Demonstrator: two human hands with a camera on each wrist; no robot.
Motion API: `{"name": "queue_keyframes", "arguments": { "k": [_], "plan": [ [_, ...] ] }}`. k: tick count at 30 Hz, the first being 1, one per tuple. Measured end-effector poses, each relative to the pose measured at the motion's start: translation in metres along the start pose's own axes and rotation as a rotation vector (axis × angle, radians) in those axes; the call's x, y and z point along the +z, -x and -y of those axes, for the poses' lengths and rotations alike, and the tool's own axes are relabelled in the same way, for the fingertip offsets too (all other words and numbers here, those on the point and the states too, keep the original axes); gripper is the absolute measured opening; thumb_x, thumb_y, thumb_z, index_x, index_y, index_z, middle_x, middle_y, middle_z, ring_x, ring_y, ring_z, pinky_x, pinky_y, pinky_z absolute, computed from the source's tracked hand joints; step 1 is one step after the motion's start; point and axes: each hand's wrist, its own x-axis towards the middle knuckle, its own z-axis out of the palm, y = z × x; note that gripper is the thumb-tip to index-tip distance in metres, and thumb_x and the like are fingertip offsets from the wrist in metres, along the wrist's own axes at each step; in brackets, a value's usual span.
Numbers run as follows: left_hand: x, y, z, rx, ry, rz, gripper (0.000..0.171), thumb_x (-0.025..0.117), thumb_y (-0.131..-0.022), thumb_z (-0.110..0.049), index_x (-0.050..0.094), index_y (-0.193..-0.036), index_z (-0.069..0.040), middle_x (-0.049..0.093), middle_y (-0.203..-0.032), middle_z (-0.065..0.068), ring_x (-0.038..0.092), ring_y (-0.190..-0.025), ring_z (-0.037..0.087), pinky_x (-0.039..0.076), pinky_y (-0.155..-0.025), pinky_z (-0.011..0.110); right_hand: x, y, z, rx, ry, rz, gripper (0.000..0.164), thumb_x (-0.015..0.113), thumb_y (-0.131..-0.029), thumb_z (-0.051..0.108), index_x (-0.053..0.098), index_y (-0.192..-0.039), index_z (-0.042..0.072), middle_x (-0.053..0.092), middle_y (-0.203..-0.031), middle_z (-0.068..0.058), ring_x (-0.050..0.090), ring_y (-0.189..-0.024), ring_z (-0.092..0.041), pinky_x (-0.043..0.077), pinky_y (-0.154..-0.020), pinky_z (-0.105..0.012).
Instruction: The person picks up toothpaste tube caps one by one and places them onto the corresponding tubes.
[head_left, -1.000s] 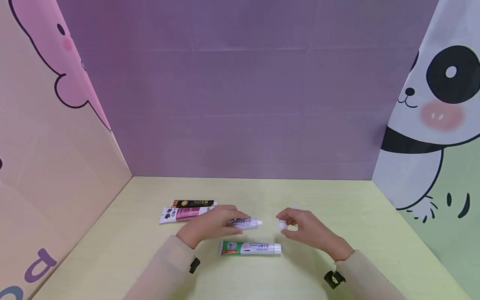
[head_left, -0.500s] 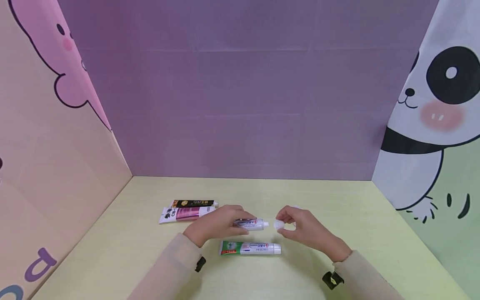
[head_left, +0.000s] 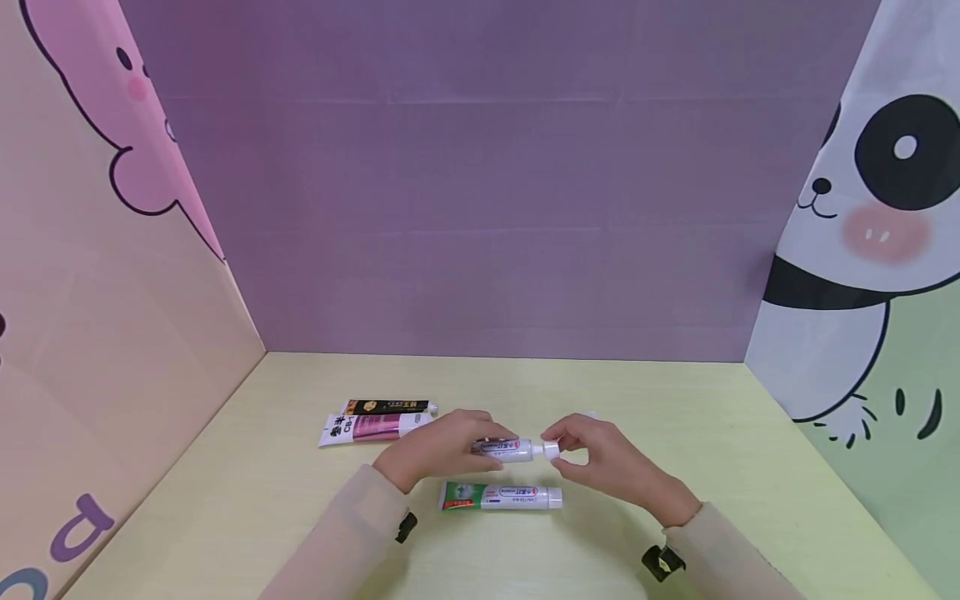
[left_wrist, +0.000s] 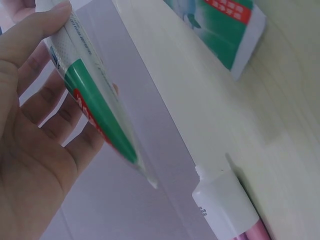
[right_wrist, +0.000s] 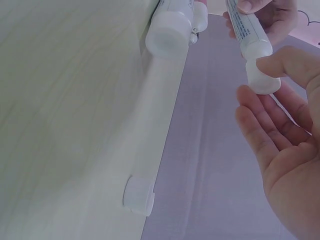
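Note:
My left hand [head_left: 442,446] grips a white and green toothpaste tube [head_left: 510,451] above the table, its nozzle end pointing right. In the left wrist view the thumb presses the top of this tube [left_wrist: 95,100], with the fingers behind it. My right hand [head_left: 611,458] pinches a white cap [head_left: 551,450] between thumb and fingers, right at the tube's nozzle. The right wrist view shows the cap [right_wrist: 262,80] in line with the tube, overlapping its end. Nearer me, a similar green and white tube [head_left: 502,497] lies on the table with a cap on its right end.
Back left, a pink and white tube [head_left: 375,427] lies in front of a black tube [head_left: 386,407]. The pink tube's threaded nozzle [left_wrist: 207,172] is bare. Another white cap [right_wrist: 139,195] rests on the table behind my right hand. A purple wall [head_left: 495,208] closes off the back.
My left hand has brought the tube rightward and my right hand has shifted slightly left. The gap between nozzle and cap has closed, and the cap has turned in line with the tube.

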Motion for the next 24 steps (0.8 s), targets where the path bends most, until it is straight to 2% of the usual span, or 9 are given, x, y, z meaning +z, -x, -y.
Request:
{"name": "queue_keyframes", "arguments": {
  "k": [4,15,19,24],
  "plan": [
    [0.0006,-0.0009,-0.0001,0.001,0.005,0.001,0.038,0.075,-0.092,-0.023,0.070,-0.128,-0.012,0.066,-0.103,-0.006,0.055,-0.083,0.004,0.050,-0.077,0.020,0.0010,-0.0010,0.0005,0.012,-0.032,0.008,0.026,0.076,-0.087,0.002,0.062,-0.107,0.010,0.065,-0.102,0.004,0.066,-0.090,-0.016,0.056,-0.082,-0.040],
    [0.0018,-0.0046,-0.0027,0.006,0.005,0.003,0.037,0.076,-0.092,-0.024,0.070,-0.127,-0.014,0.064,-0.101,-0.008,0.055,-0.083,0.004,0.050,-0.077,0.020,0.0031,-0.0024,0.0020,0.008,-0.040,0.004,0.027,0.078,-0.085,0.000,0.062,-0.105,0.009,0.064,-0.098,0.004,0.065,-0.087,-0.014,0.057,-0.081,-0.038],
    [0.0021,-0.0056,-0.0029,0.009,0.002,0.000,0.036,0.075,-0.092,-0.024,0.070,-0.127,-0.014,0.065,-0.101,-0.007,0.055,-0.083,0.004,0.050,-0.076,0.020,0.0026,-0.0023,0.0021,0.027,-0.068,0.014,0.022,0.077,-0.088,0.006,0.063,-0.105,0.009,0.066,-0.095,0.005,0.064,-0.085,-0.010,0.057,-0.081,-0.036],
    [0.0016,-0.0062,-0.0040,0.010,-0.010,-0.001,0.037,0.075,-0.092,-0.023,0.070,-0.127,-0.013,0.065,-0.102,-0.006,0.055,-0.083,0.004,0.050,-0.077,0.020,0.0028,-0.0010,0.0008,0.063,-0.106,0.032,0.015,0.070,-0.096,0.018,0.064,-0.107,0.009,0.067,-0.091,0.004,0.063,-0.082,-0.009,0.056,-0.077,-0.029]
  ]
}}
